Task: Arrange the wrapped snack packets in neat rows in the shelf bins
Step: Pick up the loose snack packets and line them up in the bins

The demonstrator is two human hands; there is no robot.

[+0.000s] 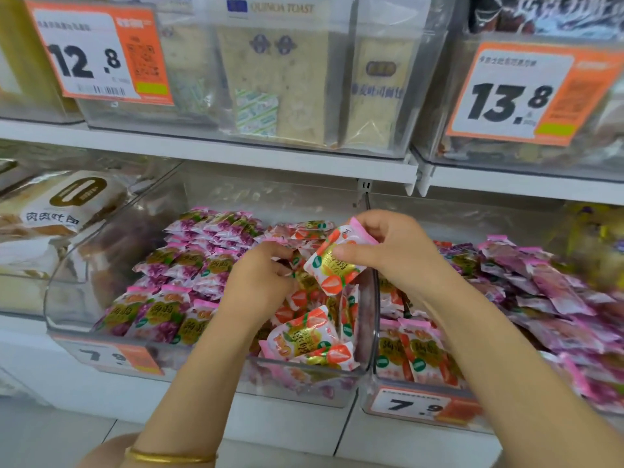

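Nearest me: bracelet (169, 456) on the left wrist, then the clear front wall of the bin (209, 376). Just behind that wall sit the loose packets (310, 339), strawberry print, tipped every way, some on edge against the bin's right wall. That's the mess to fix.

Next up, the left hand (260, 282) is down in that pile with its fingers curled among the wrappers. I can't tell if it actually grips one. Over the bin's right side the right hand (395, 255) pinches one packet (334, 261) between thumb and fingers at its upper end. It hangs tilted, clear of the pile.

Behind and left: grape rows (189, 265), overlapped, print up, pink seal pointing back, filling the bin's left half to the rear. Good template.

My read: the step in hand is seating the held packet in a strawberry row. How I'd do it:
- flatten and square a spot with the left hand first
- turn the packet print up, seal to the back, matching the grape rows
- lap it over its neighbour, build back to front
- the wrapper looks slick and puffy, so press lightly on release or it may slide
- keep it off the right wall; the right bin (405, 410) holds its own stock

Farthest: shelf (236, 153) above, toast bins (280, 86) on it. Not involved.
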